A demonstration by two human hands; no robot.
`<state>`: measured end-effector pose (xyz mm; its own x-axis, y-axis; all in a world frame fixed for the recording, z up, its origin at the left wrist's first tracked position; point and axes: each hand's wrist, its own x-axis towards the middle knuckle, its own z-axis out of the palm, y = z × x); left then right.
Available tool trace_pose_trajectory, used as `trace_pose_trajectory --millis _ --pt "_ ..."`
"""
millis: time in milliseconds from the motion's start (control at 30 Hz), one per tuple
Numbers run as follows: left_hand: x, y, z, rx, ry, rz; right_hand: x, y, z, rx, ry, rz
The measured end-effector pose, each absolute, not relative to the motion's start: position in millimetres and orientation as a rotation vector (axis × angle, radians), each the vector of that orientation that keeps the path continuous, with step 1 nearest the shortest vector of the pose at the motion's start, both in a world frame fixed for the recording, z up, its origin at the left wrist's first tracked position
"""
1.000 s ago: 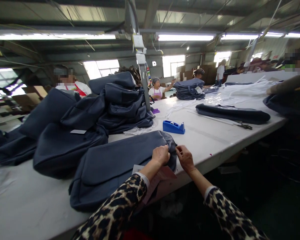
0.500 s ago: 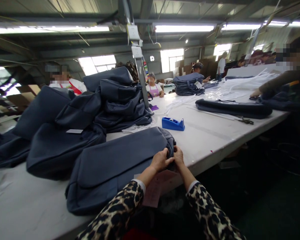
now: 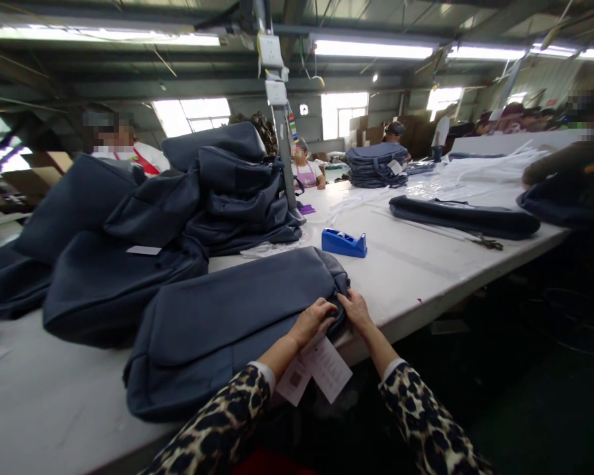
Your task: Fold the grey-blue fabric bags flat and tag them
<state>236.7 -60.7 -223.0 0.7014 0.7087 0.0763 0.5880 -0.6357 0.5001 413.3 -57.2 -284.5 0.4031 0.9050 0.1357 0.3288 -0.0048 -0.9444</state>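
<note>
A dark blue bag point(image 3: 228, 316) lies flat on the white table point(image 3: 416, 270) in front of me. My left hand point(image 3: 313, 320) and my right hand point(image 3: 357, 310) meet at the bag's right end, near the table's front edge. Both have their fingers curled and pinching the fabric at that corner. White paper hang tags point(image 3: 317, 373) dangle below my left wrist, over the table edge. My sleeves have a leopard print.
More dark blue bags point(image 3: 143, 224) are piled behind and to the left. A blue tape dispenser point(image 3: 344, 243) stands past the bag. A long dark bag point(image 3: 465, 221) and scissors point(image 3: 488, 243) lie farther right. Other people work at the table's far side and right end.
My hands, apart a second ago, have come together at the bag's right corner. The paper tags now hang lower, clear of the table edge.
</note>
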Motion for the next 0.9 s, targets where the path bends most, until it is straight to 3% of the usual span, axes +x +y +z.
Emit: trace_pose_trajectory --millis 200,333,500,733,900 --pt "205 -83 -227 2.83 1.034 0.088 404 -70 -288 -1.695 -1.156 0.455" --pt "204 -79 -231 2.798 1.01 0.029 403 -79 -260 -1.746 -1.201 0.293" --pt "205 -74 -228 2.732 0.976 0.048 386 -64 -228 -1.575 -1.734 -0.075" --pt "196 -78 -218 2.796 0.809 0.108 393 -39 -291 -1.541 -2.201 -0.214" --pt "105 -74 -211 2.756 0.942 0.165 411 -20 -306 -1.337 -2.399 -0.365"
